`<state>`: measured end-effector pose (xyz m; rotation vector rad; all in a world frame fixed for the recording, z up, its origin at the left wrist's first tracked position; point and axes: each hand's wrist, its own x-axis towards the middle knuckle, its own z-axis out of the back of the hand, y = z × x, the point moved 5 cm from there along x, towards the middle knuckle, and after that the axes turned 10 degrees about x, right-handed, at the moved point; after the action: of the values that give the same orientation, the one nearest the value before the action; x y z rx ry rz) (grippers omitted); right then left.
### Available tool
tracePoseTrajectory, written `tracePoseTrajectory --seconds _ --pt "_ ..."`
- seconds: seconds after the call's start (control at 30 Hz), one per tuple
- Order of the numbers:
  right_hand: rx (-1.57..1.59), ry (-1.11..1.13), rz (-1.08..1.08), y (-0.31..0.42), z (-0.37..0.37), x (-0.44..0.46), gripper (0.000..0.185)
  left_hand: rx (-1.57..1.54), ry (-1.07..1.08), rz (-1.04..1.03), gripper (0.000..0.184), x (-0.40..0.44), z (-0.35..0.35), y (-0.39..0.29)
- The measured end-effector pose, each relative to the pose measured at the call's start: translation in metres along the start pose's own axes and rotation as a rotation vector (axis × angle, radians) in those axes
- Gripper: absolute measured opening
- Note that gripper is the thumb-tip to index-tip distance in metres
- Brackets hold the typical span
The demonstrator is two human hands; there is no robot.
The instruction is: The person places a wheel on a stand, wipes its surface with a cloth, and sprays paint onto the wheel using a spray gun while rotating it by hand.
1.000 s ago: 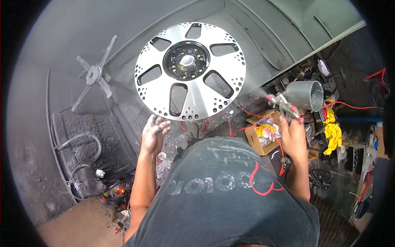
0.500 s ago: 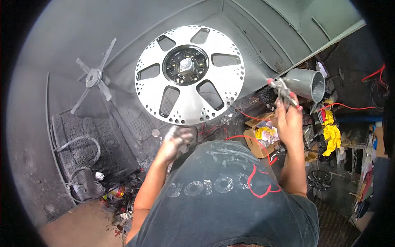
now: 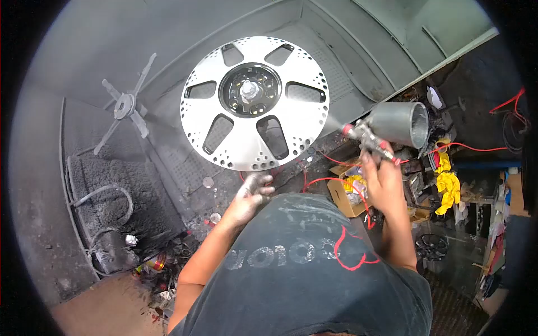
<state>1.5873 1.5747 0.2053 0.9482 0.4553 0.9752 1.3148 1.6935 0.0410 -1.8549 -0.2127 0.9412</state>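
Observation:
A silver wheel rim (image 3: 305, 67) with several spoke openings and a dark hub sits in front of me. A silver nut-like fixture (image 3: 249, 89) shows at its centre. My right hand (image 3: 384, 182) is closed around a spray gun (image 3: 367, 139) fitted with a large metal paint cup (image 3: 392, 123). The gun's red nozzle points at the rim's right edge, and a faint pale mist shows between them. Just below the rim's lower edge is my left hand (image 3: 252, 199), paint-dusted, fingers apart, holding nothing. Whether its fingertips touch the rim I cannot tell.
Grey booth walls (image 3: 386, 33) surround the rim. A cross-shaped stand (image 3: 124, 105) is at left, above a dust-caked filter pad (image 3: 106, 190). A red hose (image 3: 471, 144) runs at right. Near it are an open cardboard box (image 3: 342, 199) and yellow cloths (image 3: 448, 190).
The rim has turned, its spoke openings now at different angles. My right hand has brought the spray gun left and lower, nearer the rim. My left hand has shifted slightly right.

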Motion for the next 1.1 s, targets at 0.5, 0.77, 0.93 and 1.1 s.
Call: tracePoseTrajectory --seconds 0.5,0.77,0.93,1.1 --pt "0.143 0.09 -0.18 -0.008 0.002 -0.008 0.018 -0.178 -0.221 -0.062 0.064 0.001 0.026 -0.012" --pt "-0.186 -0.121 0.029 -0.038 0.025 0.014 0.023 0.138 0.17 0.111 0.044 -0.004 0.01 0.026" --pt "-0.027 0.158 -0.081 -0.02 0.008 -0.02 0.022 0.091 0.138 0.09 0.041 -0.004 0.016 0.044" --pt "-0.014 0.134 -0.056 0.003 0.0 -0.012 0.024 0.012 0.202 0.073 0.042 0.003 0.013 0.051"
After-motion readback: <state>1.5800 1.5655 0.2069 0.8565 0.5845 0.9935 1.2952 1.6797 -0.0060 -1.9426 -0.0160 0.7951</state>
